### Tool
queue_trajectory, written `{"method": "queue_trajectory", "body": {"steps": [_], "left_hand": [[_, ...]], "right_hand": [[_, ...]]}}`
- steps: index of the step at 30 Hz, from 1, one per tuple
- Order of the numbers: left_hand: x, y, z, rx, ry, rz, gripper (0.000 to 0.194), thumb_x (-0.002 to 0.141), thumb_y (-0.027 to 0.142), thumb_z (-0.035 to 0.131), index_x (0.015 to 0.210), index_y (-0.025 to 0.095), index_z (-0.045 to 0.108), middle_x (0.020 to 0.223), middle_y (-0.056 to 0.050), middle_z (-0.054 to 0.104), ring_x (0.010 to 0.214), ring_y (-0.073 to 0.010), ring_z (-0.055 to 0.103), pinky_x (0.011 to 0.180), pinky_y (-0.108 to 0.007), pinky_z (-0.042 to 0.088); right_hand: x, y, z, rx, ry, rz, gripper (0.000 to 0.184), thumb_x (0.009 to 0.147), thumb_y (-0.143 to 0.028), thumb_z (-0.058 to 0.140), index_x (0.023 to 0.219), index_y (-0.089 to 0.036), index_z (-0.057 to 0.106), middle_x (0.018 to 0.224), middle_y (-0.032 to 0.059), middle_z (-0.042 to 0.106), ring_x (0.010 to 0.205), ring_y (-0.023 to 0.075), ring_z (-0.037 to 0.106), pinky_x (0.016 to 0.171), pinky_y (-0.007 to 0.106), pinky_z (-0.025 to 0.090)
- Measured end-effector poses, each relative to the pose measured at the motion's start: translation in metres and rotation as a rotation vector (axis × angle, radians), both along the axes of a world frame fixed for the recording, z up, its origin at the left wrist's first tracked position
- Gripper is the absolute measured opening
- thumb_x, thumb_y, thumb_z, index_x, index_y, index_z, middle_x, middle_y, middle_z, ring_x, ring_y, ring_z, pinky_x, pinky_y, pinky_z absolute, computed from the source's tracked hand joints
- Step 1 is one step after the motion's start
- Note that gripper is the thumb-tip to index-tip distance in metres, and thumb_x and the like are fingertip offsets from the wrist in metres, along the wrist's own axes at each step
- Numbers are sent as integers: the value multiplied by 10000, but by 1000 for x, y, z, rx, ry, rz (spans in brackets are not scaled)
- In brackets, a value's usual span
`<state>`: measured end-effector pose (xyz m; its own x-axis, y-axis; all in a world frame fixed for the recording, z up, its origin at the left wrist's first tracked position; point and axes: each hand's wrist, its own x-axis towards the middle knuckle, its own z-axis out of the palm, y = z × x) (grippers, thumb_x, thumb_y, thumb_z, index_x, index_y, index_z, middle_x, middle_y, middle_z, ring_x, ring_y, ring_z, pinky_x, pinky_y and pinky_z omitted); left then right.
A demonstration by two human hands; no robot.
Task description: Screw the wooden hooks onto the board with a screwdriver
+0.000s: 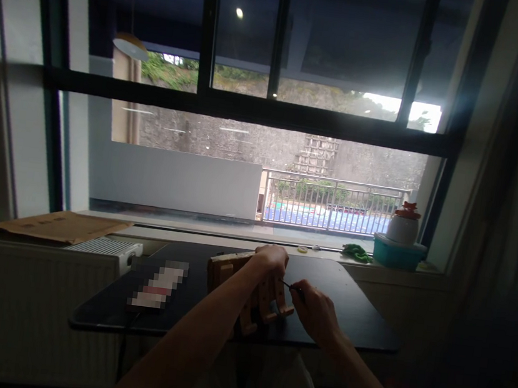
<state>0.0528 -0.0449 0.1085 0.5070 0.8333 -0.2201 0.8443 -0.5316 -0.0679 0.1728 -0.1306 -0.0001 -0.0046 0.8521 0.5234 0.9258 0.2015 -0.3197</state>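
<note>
A wooden rack (267, 308) with several curved, hook-like arms stands tilted on the dark table. Over its upper edge my left hand (272, 260) is closed, and that forearm hides much of the rack's middle. My right hand (315, 308), to the right of the rack, is closed round a slim dark tool that looks like a screwdriver (284, 283). The tool's thin shaft points left at one of the wooden arms. Whether its tip touches the wood I cannot tell in the dim light.
The dark tabletop (342, 324) has rounded corners. On its left lies a pixelated flat device (157, 288) with a cable. Brown cardboard (61, 226) rests near a white radiator (106, 247). The sill holds a green cloth (356, 252), a teal tub (398, 252) and a white jar (403, 229).
</note>
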Motion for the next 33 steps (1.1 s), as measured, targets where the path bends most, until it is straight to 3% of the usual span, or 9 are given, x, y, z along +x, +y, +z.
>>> {"method": "queue_trajectory", "body": {"steps": [8,11,15,25,33], "left_hand": [[-2,-1,0,12,-17,6,294,875,303,565,1135,167,554,1157,-70,576,1000,-219,588,825,-407,505],[-3,-1,0,5,-21,0,294,879,303,557,1138,163,552,1156,-72,577,984,-214,592,817,-406,510],[-2,-1,0,4,-19,-9,292,879,301,557,1137,164,553,1166,-74,573,1000,-217,586,830,-413,504],[-2,-3,2,13,-11,11,290,874,298,566,1133,168,554,1160,-71,575,1002,-216,587,827,-407,505],[-2,-1,0,32,-34,18,291,878,300,560,1136,166,553,1160,-73,575,998,-215,588,827,-411,505]], "right_hand": [[0,2,-4,-29,97,-45,249,894,-315,379,1023,-210,564,796,35,706,748,194,661,592,257,385],[-1,-5,2,-16,42,3,314,824,-256,470,1130,-229,534,913,37,702,770,210,657,613,272,375],[0,-10,8,4,-13,66,252,834,-206,443,1030,-261,591,1031,22,670,822,191,644,638,266,363],[1,6,-11,-3,183,-19,274,915,-336,354,992,-203,581,867,41,709,776,171,657,616,243,423],[-1,-4,2,-20,105,5,286,831,-247,472,1099,-258,570,947,27,699,778,199,653,627,271,391]]}}
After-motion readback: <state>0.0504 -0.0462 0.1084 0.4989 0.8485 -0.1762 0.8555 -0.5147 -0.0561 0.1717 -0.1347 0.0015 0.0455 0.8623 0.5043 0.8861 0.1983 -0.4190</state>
